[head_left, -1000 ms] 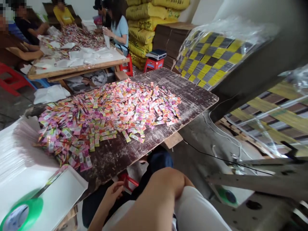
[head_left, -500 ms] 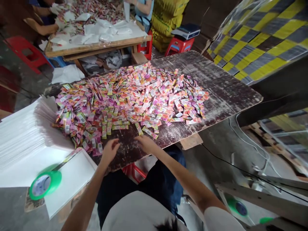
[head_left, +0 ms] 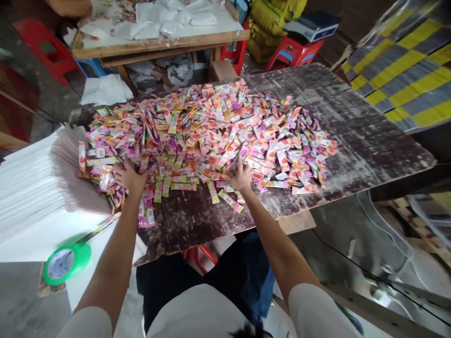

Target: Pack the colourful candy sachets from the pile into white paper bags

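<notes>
Head view, and the dark table [head_left: 190,216] carries a wide pile [head_left: 197,136] of sachets across its left and middle! Left hand [head_left: 130,178] sits on the near left flank, fingers splayed, nothing clenched; right hand [head_left: 242,178] reaches into the near middle, and whether it pinches anything, I can't tell. Low, soft fingers should serve best here, minding that loose sachet [head_left: 230,201] toward the near edge!

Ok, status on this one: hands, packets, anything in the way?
Left hand, fingers spread, on packets. Right hand on packets too, grip unclear. Packets heaped loose across dark tabletop. White stack beside their left end, blocking neither hand.
</notes>
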### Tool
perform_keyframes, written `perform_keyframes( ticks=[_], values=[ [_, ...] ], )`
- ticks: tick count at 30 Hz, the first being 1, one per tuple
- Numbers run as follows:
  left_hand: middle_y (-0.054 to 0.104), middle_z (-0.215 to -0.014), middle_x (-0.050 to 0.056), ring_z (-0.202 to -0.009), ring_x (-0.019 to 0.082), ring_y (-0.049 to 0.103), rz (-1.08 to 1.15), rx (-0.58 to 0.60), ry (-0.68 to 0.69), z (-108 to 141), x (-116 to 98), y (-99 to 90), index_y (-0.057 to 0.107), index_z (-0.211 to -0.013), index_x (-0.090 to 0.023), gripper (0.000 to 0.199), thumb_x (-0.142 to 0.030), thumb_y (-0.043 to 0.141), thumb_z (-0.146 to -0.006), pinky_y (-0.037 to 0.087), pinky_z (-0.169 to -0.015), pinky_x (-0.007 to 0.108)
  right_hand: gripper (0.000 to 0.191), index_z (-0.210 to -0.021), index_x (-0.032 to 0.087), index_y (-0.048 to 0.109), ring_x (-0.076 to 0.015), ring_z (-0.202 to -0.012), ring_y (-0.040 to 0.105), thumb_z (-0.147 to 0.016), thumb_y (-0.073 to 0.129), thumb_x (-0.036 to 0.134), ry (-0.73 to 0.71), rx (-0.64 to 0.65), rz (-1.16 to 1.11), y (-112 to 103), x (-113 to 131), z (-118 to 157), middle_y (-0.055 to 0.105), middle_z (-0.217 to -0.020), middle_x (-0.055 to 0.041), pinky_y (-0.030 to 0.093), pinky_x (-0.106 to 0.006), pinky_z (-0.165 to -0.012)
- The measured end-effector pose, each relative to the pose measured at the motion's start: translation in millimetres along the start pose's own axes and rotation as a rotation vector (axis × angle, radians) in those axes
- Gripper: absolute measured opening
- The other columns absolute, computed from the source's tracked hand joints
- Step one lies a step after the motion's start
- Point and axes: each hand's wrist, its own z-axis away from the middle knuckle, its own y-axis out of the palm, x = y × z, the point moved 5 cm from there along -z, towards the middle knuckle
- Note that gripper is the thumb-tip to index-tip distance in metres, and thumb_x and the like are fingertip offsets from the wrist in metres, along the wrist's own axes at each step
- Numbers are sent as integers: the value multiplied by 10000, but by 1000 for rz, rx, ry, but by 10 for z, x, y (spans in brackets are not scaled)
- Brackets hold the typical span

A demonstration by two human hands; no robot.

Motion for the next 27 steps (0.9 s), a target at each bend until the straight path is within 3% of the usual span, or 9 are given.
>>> perform_keyframes(
  ticks=[2,5,10,14,20,22,24,27],
  values=[
    [311,-1460,201,-1286,449,362,-29,-48,19,-35,-20,84,463,-1349,-206,757,-371,744,-665,347,-1014,617,973,-1514,216,192,-427,-1269,356,-747,646,608,11,19,33,104,224,25,353,-1377,-216,304,-595,-1007],
    [413,-1330,196,-1212,405,432,-4,-100,67,-77,-35,93,551,-1239,-179,594,-282,706,-675,390,-1000,547,807,-1467,226,312,-369,-1228,399,-782,630,512,-42,43,43,129,458,73,410,-1326,-185,287,-536,-1032],
    [466,-1196,168,-1134,344,497,111,-56,195,-8,-93,-5,585,-1157,-156,478,-174,661,-686,421,-989,478,661,-1384,233,438,-331,-1186,433,-792,610,472,-67,104,24,101,449,86,431,-1312,-165,322,-483,-1015],
    [484,-1168,135,-1115,305,531,201,47,332,427,-317,68,587,-1139,-184,434,-148,650,-711,444,-990,434,668,-1412,225,410,-339,-1205,442,-816,590,467,-53,140,20,130,428,111,395,-1386,-181,312,-501,-1034],
    [517,-1192,101,-1138,262,557,194,401,498,1394,-644,351,609,-1125,-235,386,-127,598,-754,462,-987,396,670,-1436,264,389,-364,-1259,414,-825,592,452,-21,176,9,59,484,226,363,-1442,-182,306,-557,-1042],
    [507,-1277,109,-1221,292,512,141,534,594,1650,-591,360,615,-1167,-251,420,-172,632,-755,428,-1031,434,653,-1425,279,404,-370,-1297,384,-819,599,422,-24,137,-3,4,440,307,334,-1470,-176,302,-576,-1048],
    [442,-1400,117,-1317,325,431,125,564,660,1758,-435,283,578,-1262,-275,523,-263,682,-749,368,-1086,477,670,-1430,279,394,-377,-1321,364,-808,608,405,-41,95,-14,-40,362,418,311,-1490,-175,296,-599,-1052],
    [336,-1497,166,-1395,366,319,124,362,531,1511,-80,69,477,-1381,-237,678,-403,689,-760,275,-1134,526,758,-1470,243,319,-391,-1351,333,-803,612,450,-69,77,-13,-68,255,606,299,-1499,-194,293,-619,-1056]
  ],
)
